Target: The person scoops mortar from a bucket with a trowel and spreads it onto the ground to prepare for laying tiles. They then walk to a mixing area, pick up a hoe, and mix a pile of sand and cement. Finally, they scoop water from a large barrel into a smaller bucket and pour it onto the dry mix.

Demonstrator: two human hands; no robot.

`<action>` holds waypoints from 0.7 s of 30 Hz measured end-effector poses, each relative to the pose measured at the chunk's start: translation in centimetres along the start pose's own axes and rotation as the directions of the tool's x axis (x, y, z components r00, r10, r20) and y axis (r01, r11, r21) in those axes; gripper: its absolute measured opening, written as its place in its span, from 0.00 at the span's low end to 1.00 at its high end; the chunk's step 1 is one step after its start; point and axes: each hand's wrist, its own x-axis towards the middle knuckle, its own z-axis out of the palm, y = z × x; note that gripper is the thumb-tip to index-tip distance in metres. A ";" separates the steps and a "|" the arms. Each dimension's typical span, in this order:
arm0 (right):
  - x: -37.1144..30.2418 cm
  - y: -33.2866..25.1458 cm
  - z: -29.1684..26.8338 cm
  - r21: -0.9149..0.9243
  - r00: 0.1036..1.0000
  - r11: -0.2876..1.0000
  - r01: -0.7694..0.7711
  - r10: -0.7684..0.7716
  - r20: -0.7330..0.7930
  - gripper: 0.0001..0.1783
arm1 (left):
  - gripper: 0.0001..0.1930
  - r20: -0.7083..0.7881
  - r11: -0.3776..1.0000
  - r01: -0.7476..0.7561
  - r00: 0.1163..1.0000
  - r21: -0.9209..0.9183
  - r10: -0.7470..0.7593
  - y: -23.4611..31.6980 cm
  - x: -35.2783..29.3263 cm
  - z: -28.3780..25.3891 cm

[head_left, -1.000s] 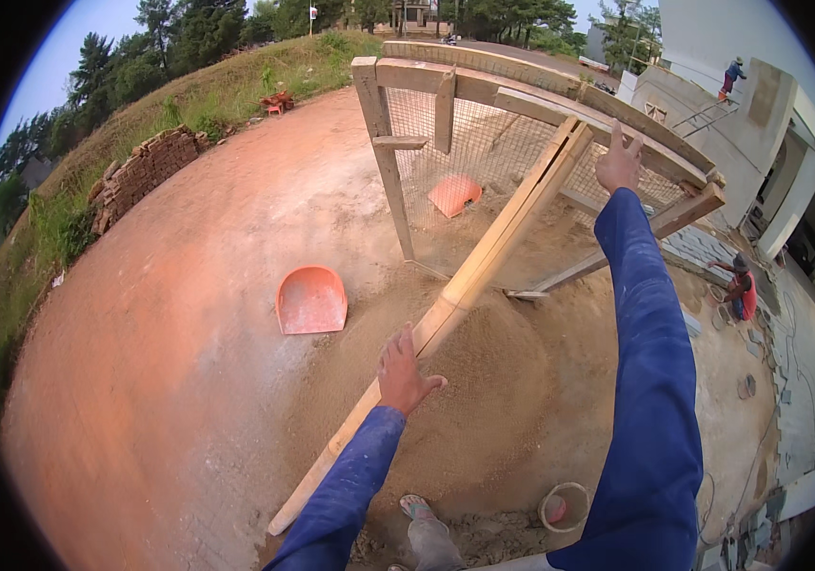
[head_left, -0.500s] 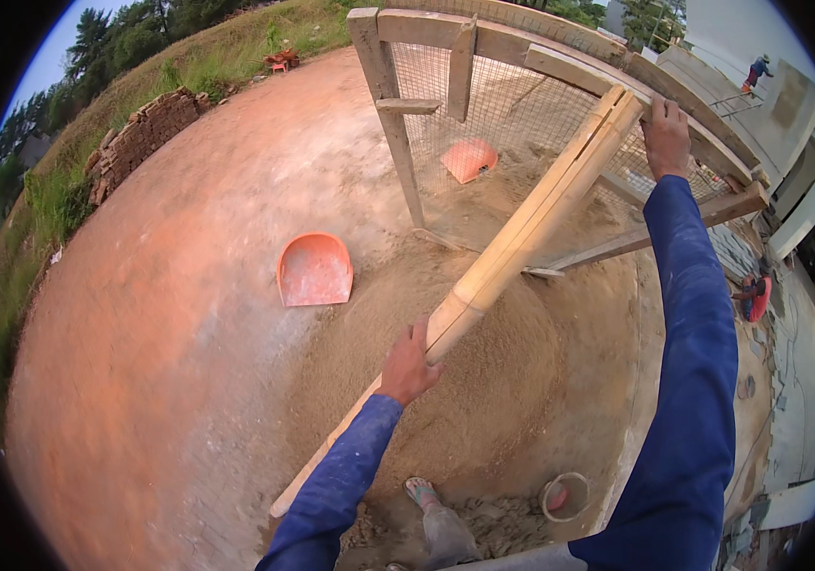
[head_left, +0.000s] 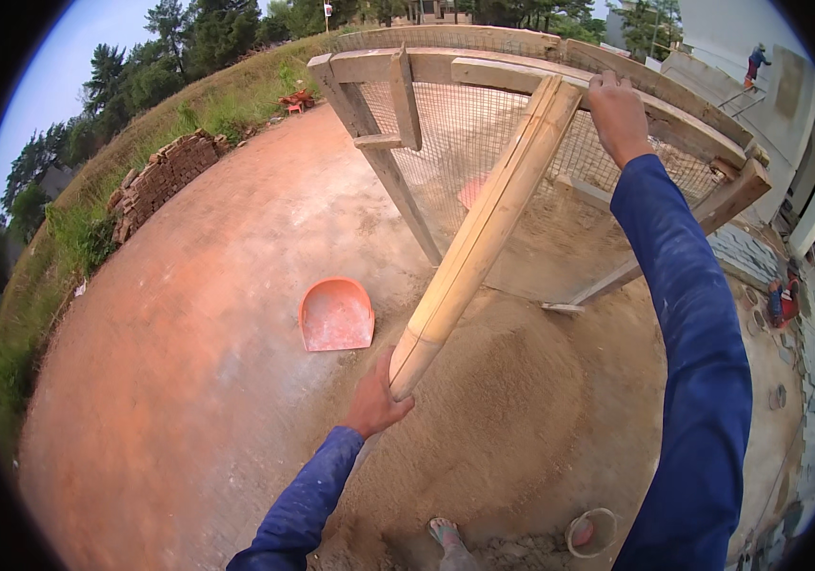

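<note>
A thick split bamboo pole [head_left: 472, 243] slants up from my left hand [head_left: 374, 400], whose fingers are wrapped round its lower part. Its upper end rests against the top rail of a wooden-framed mesh sieve [head_left: 427, 67]. My right hand [head_left: 619, 116] grips that rail just right of the pole's end. The sieve stands tilted beyond a heap of fine sand [head_left: 507, 381]. On the ground left of the heap lies an orange scoop [head_left: 337, 319]. A second orange scoop [head_left: 472, 192] shows partly through the mesh, behind the pole.
A bucket [head_left: 592, 533] stands near my foot [head_left: 444, 531] at the bottom. Stacked bricks [head_left: 165, 181] lie far left beside grass. At right, a person in dark clothes [head_left: 784, 303] is low down near the paving, and another person [head_left: 758, 63] is by the building.
The view has shifted, so the ground things sit lower. Against the ground, the sieve's top, the pole and both my hands have moved left. Both hands keep their grip.
</note>
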 end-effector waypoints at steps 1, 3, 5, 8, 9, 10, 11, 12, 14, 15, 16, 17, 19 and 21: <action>-0.2 0.1 0.1 0.005 1.000 1.000 -0.013 0.013 -0.008 0.14 | 0.42 0.006 1.000 0.011 1.000 0.002 -0.011 0.3 0.0 -0.2; -0.8 0.5 0.4 0.006 0.999 0.999 -0.041 0.041 -0.021 0.16 | 0.42 0.023 1.000 0.015 1.000 0.010 -0.015 0.4 0.0 -0.1; -0.9 0.8 1.1 0.011 0.999 0.999 -0.035 0.034 0.019 0.18 | 0.41 0.040 1.000 -0.005 0.999 0.013 0.004 -0.2 0.2 0.2; -0.5 1.5 -0.1 0.047 0.993 0.999 -0.023 0.017 0.118 0.25 | 0.41 0.084 0.993 0.097 0.992 -0.068 -0.091 0.4 0.4 -0.4; -0.3 1.3 -0.2 0.046 0.989 0.999 -0.023 0.016 0.145 0.26 | 0.40 0.076 0.995 0.063 0.995 -0.073 -0.058 0.3 0.5 -0.4; 0.2 1.0 -0.5 0.050 0.986 0.998 -0.027 0.019 0.163 0.27 | 0.40 0.060 0.997 0.028 0.998 -0.071 -0.024 0.0 0.5 -0.9; 0.4 0.8 -0.5 0.051 0.984 0.997 -0.058 0.048 0.174 0.28 | 0.40 0.042 0.998 -0.007 0.999 -0.062 0.010 -0.1 0.6 -1.3; 0.2 0.6 -0.5 0.049 0.988 0.996 -0.076 0.069 0.142 0.28 | 0.40 0.042 0.999 -0.012 0.999 -0.041 0.014 0.0 0.6 -1.6; -0.2 0.2 -0.6 0.048 0.992 0.993 -0.107 0.104 0.066 0.28 | 0.41 0.029 1.000 -0.020 0.999 -0.001 0.020 0.1 0.4 -1.7; -0.1 0.1 -0.8 0.073 0.987 0.985 -0.154 0.150 0.056 0.29 | 0.41 0.037 1.000 0.000 0.999 0.010 0.000 0.3 0.3 -1.9; -0.1 -0.2 -0.9 0.079 0.978 0.977 -0.196 0.189 0.091 0.29 | 0.41 0.043 0.999 0.025 0.999 0.034 -0.026 -0.1 -0.1 -2.2; 0.0 -0.5 -1.1 0.088 0.967 0.968 -0.235 0.223 0.126 0.29 | 0.41 0.047 0.997 0.053 0.997 0.057 -0.056 -0.6 -0.7 -2.4; -0.4 -1.0 -0.6 0.091 0.952 0.955 -0.283 0.268 0.149 0.29 | 0.41 -0.048 0.998 0.017 0.999 0.058 -0.014 -2.5 -2.2 -2.9; -0.4 -0.9 0.5 0.065 0.952 0.955 -0.288 0.279 0.122 0.29 | 0.41 -0.134 0.998 0.010 0.991 0.060 -0.001 -3.8 -3.1 -4.4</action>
